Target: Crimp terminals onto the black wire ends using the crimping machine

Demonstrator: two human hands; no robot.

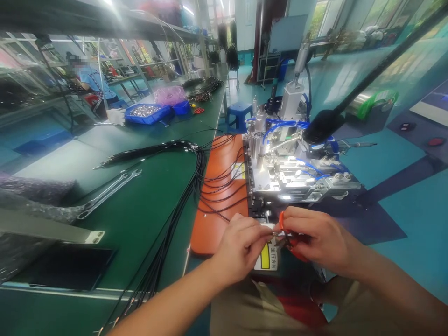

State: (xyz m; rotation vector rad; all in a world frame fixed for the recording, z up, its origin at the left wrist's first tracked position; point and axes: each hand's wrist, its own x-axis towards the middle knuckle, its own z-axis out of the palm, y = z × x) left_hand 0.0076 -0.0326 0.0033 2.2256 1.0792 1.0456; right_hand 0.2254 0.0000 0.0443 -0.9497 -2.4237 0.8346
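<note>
My left hand [242, 242] is closed in a pinch in front of the machine. A thin black cable [219, 213] runs to that hand, and its tip is mostly hidden by my fingers. Red-handled scissors [282, 221] are in my right hand [313, 235], with the fingers around the handles. Their blades are close to my left fingertips. Below the hands is a white and yellow label [266, 259]. Several black cables lie across the orange plate [213, 232] and lead to a row of black holders [249, 172] along the machine's edge.
A metal machine [280, 182] with blue tubes stands ahead on the right, a black-headed lamp [324, 126] over it. On the green table [140, 205] lie a long cable bundle [182, 200] and wrenches [110, 193]. Blue bins [147, 119] stand farther back. A person [93, 81] is at far left.
</note>
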